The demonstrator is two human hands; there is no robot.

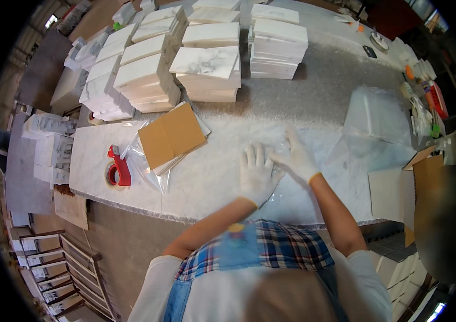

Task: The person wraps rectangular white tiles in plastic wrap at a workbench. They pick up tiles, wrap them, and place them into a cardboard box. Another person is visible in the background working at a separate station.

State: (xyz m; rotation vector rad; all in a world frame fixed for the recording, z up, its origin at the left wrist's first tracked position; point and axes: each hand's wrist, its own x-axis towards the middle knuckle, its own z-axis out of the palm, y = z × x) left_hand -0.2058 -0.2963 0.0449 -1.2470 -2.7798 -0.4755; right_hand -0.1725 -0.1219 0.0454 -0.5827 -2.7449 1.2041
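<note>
My left hand (257, 174), in a white knit glove, lies flat with its fingers apart on the white marble-look tabletop (212, 188). My right hand (299, 161), gloved the same way, rests beside it with fingers stretched out and its thumb pointing at the left hand. Shiny glints of clear plastic (277, 197) show under and around both hands; its outline is hard to make out. To the left lies a stack of white tiles topped with brown cardboard (171, 137), over a clear plastic sheet (155, 177). Left of that stands a red tape dispenser (120, 169) with a tape roll.
Several piles of white grey-veined tiles (209, 61) line the far side of the table. Clear plastic bags (375, 118) lie at the right, with an open cardboard box (394, 188) at the table's right edge. A slatted rack (80, 268) stands at lower left.
</note>
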